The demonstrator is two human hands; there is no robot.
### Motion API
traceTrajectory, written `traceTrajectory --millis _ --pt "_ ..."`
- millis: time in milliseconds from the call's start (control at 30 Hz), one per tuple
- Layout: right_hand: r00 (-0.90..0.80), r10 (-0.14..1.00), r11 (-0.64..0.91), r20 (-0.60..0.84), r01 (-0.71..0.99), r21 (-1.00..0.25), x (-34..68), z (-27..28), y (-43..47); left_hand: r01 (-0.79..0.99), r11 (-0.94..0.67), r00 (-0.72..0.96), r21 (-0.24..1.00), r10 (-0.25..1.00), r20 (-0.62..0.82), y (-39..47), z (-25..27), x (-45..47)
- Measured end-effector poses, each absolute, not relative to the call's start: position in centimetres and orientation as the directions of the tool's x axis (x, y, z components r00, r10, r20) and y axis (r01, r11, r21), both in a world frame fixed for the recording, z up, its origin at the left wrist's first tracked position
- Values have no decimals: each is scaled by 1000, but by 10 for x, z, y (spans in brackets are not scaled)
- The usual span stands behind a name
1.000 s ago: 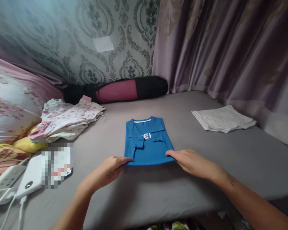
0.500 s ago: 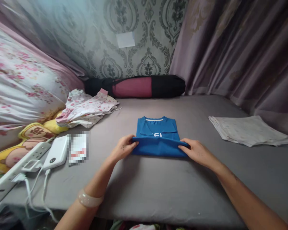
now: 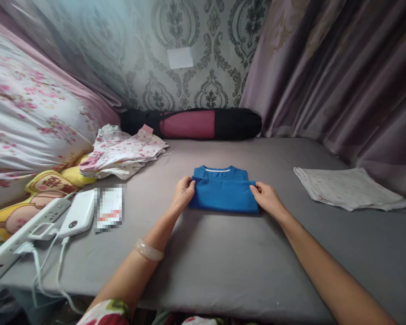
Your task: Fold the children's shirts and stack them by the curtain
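Observation:
A blue T-shirt (image 3: pixel 223 196) lies folded on the grey bed sheet (image 3: pixel 223 257), its neckline with a white inner band facing away from me. Its lower part is turned up over the front, so the white lettering is hidden. My left hand (image 3: pixel 184 192) pinches the left corner of the folded edge between thumb and fingers. On the other side, my right hand (image 3: pixel 265 196) grips the right corner of the same edge. The edge runs straight between both hands, just below the collar.
Floral clothes (image 3: pixel 125 151) lie at the back left, a stack of pale cloths (image 3: pixel 352 187) at right. A power bank (image 3: pixel 77 212) and a power strip (image 3: pixel 23 237) with cables sit at left. A black and pink long bag (image 3: pixel 189 124) rests against the wall.
Both hands have moved away from me, carrying the shirt's lower fold up toward the collar. The white lettering has become covered.

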State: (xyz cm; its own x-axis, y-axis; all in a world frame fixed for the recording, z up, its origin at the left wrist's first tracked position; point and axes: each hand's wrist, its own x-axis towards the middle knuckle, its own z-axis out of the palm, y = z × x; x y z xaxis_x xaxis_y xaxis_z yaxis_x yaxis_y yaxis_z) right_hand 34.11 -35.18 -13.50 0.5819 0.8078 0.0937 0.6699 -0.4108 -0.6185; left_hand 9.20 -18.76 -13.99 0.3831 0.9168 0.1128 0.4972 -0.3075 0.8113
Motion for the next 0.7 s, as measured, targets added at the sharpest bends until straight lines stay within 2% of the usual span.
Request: traceTrajectory --millis 167,300,533,700 --pt "629 770 -501 107 699 -511 341 -133 -335 588 -340 340 734 927 158 -182 -139 105" --pt "651 757 -572 52 700 -428 339 -126 -322 621 -341 322 706 932 168 -177 -139 116" --pt "701 713 -665 -12 670 -331 337 -120 -304 668 -361 293 650 932 215 -162 -147 132" --pt "698 716 -665 0 682 -304 336 -120 -296 689 -377 309 619 925 219 -154 -152 140"
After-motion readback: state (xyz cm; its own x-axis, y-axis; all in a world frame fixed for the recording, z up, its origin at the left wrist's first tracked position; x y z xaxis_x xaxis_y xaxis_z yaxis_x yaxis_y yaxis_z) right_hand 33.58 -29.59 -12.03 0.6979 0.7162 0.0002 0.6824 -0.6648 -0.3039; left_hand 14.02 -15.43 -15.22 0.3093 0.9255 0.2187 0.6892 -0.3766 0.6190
